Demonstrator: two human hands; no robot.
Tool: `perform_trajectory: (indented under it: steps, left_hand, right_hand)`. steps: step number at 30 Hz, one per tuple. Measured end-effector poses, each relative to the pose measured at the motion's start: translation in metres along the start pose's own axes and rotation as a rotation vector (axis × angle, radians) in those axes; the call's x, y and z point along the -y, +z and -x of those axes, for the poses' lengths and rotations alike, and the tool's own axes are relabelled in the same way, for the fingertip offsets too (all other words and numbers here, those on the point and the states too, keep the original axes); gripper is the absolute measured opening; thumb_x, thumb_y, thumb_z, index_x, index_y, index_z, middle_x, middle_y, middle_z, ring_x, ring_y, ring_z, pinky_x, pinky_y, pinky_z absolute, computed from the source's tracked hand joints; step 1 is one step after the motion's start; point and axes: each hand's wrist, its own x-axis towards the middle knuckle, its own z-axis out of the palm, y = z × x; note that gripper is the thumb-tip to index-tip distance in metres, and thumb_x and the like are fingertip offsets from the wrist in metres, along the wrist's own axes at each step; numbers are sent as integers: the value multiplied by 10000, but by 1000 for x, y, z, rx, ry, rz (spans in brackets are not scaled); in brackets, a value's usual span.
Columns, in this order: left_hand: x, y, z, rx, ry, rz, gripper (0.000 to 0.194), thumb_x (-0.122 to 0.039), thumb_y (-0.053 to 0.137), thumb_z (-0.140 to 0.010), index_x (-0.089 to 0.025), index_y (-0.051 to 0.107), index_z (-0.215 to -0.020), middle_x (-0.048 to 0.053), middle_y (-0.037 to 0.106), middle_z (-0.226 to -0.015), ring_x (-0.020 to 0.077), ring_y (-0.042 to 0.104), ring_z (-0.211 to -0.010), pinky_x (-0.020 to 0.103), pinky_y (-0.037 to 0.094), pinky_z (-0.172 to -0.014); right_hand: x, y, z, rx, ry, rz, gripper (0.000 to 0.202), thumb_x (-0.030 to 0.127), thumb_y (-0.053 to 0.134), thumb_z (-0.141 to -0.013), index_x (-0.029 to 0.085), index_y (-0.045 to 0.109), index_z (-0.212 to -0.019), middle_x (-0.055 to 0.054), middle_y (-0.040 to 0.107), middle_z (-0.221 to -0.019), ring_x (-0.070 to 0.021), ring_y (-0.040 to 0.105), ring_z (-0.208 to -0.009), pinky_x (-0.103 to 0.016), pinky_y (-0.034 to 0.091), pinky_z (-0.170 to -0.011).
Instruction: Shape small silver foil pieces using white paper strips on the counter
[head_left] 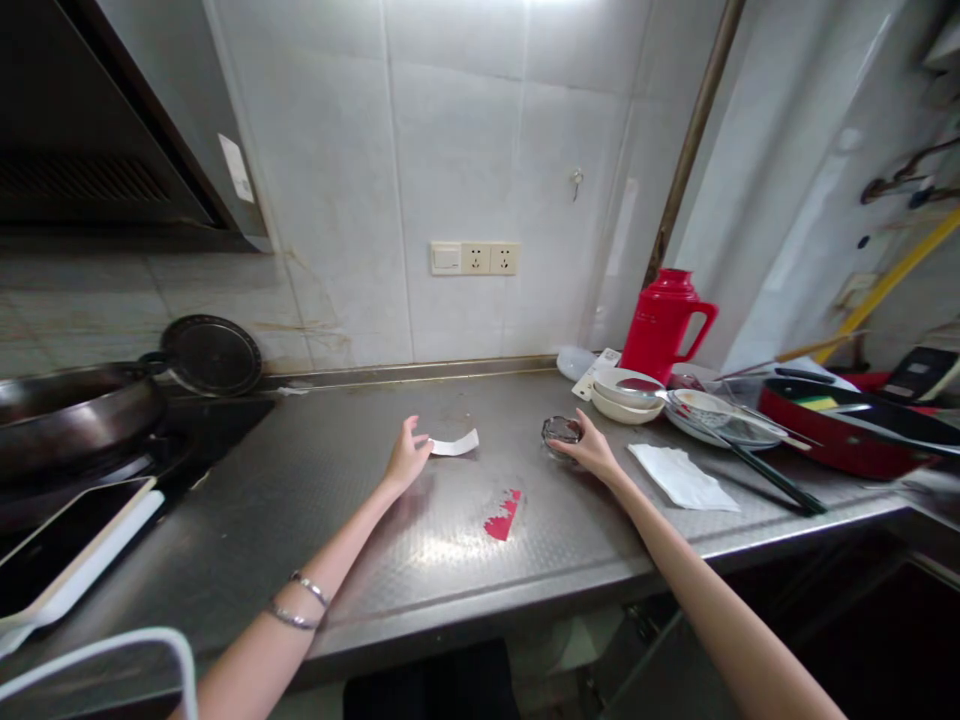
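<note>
My left hand [409, 460] is closed on one end of a white paper strip [456, 444], which curls up off the steel counter at its free end. Over to the right, my right hand [589, 447] has its fingers around a small clear glass dish [561, 434], perhaps an ashtray, resting on the counter. Between the two hands, nearer the front edge, lies a torn piece of red paper [502, 518] with a ragged side.
White bowls [626, 408], a plate [724, 425], a red thermos [664, 325] and a red pan [840, 425] crowd the right. A folded napkin [682, 478] lies before them. At left are a steel pan [75, 415], a black lid [211, 356] and a tablet [67, 545].
</note>
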Motion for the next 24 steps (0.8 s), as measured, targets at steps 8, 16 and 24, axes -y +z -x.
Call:
perform_trajectory:
  steps: [8,16,24]
  left_hand:
    - [0,0,0,8,-11,5,526,-146,595,-699,-186,420,-1194,167,442,-1300,205,636,-974,376,465,-888]
    - [-2,0,1,14,-25,6,539,-135,600,-694,-180,413,-1198,177,436,-1305,208,632,-978,377,466,-888]
    - [-1,1,1,10,-29,6,544,-133,607,-681,-173,427,-1193,178,443,-1306,202,638,-958,367,463,-888]
  right_hand:
    - [0,2,0,23,11,9,1060,505,747,-541,77,303,-1403,-187,609,-1187,-302,578,-1109,-408,422,-964]
    - [-3,4,1,30,-8,0,1039,491,751,-541,96,314,-1397,-177,621,-1171,-301,582,-1105,-415,426,-960]
    - [-5,5,1,47,-9,7,1053,515,746,-540,86,311,-1398,-185,611,-1183,-304,584,-1104,-403,434,-963]
